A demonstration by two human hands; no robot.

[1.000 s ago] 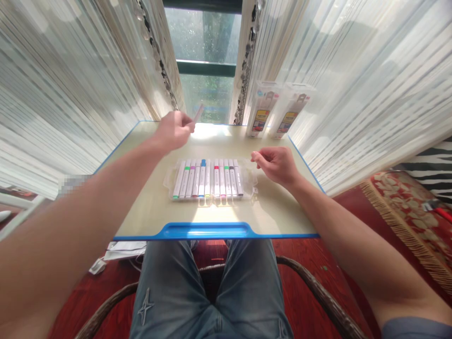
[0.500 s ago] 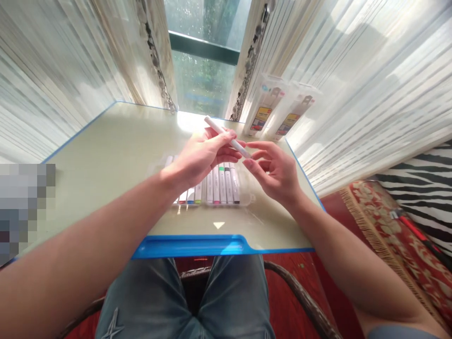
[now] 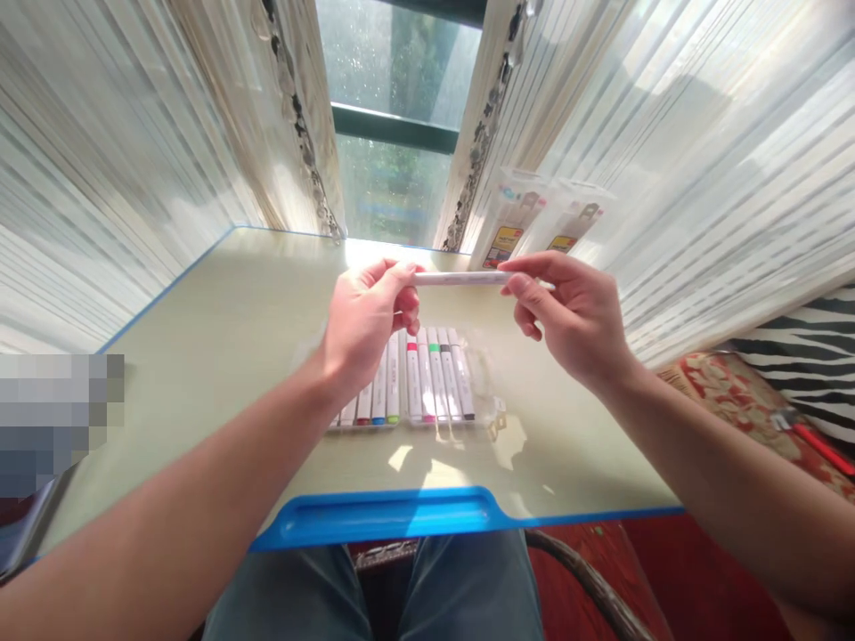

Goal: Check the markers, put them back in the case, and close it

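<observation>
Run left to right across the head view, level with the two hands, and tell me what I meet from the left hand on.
Left hand → white marker, held between both hands → right hand → zebra-striped material at the far right.

The pale bench (image 3: 200, 356), edged in blue with a molded blue trough (image 3: 394, 516) in front, carries a clear plastic marker case (image 3: 477, 383); two transparent packages (image 3: 511, 218) stand far right.
</observation>
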